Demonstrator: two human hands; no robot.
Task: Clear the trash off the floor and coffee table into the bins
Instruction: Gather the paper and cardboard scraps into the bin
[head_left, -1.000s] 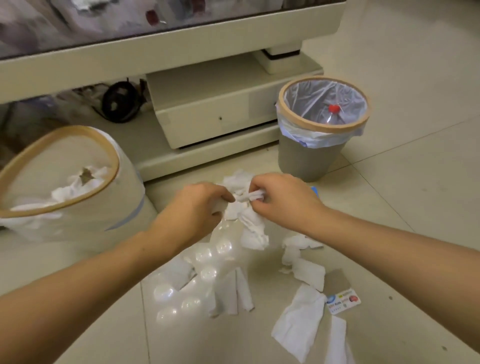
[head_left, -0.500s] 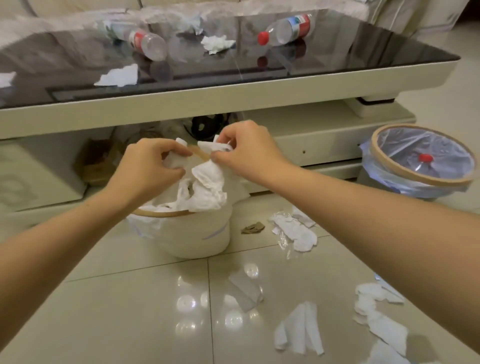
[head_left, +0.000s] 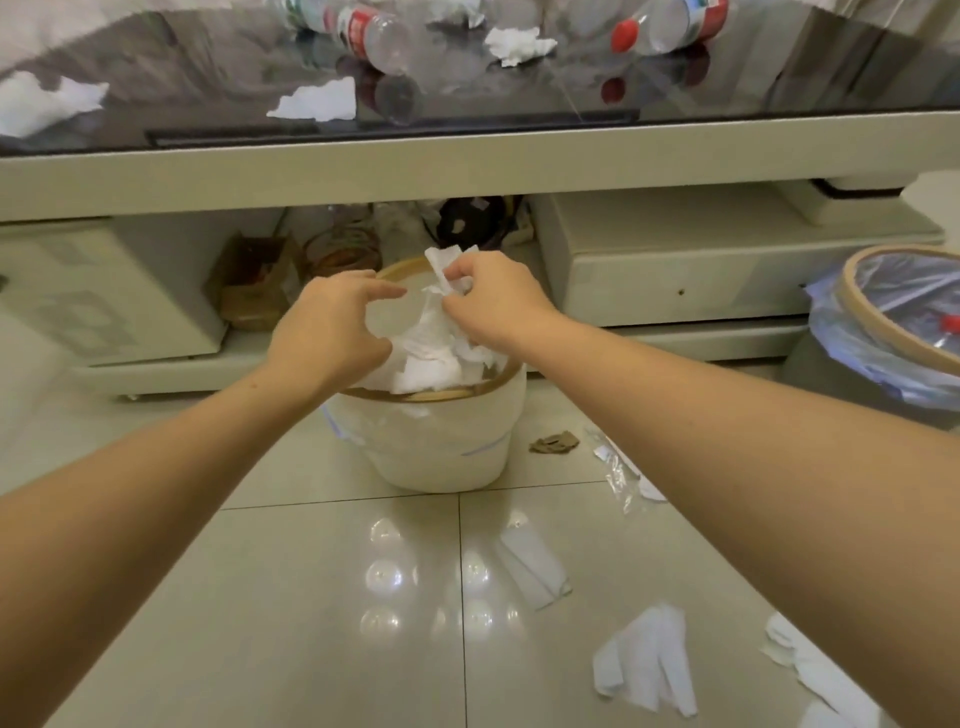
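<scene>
Both hands were over the white bin (head_left: 441, 447) at frame centre, a round tub with a tan wooden hoop rim and a pale liner. Right hand (head_left: 493, 306): fingers curled, pinching a crumpled white tissue wad (head_left: 441, 265) that hung down into the bin mouth. Left hand (head_left: 327, 327): fingers spread and loosely bent, apart from the wad, gripping nothing. More soft, creased tissue (head_left: 426, 364) was heaped inside the bin, up to the rim. Second bin (head_left: 883, 312) sat at the right edge: grey body, same hoop rim, thin clear plastic liner, a red bottle cap visible inside. The glossy cream floor tiles (head_left: 311, 623) showed round light reflections. Flat torn tissue strips (head_left: 649, 665) lay lower right, another strip (head_left: 530, 566) nearer centre, a crinkled clear wrapper (head_left: 618, 467) and a small brown scrap (head_left: 553, 443) just right of the white bin. The coffee table's dark reflective glass surface (head_left: 519, 104) ran across the top of the frame, carrying two clear plastic bottles, one upper centre (head_left: 369, 34) with a red label, one upper right (head_left: 665, 26) with a red cap, plus crumpled tissues (head_left: 317, 101).
</scene>
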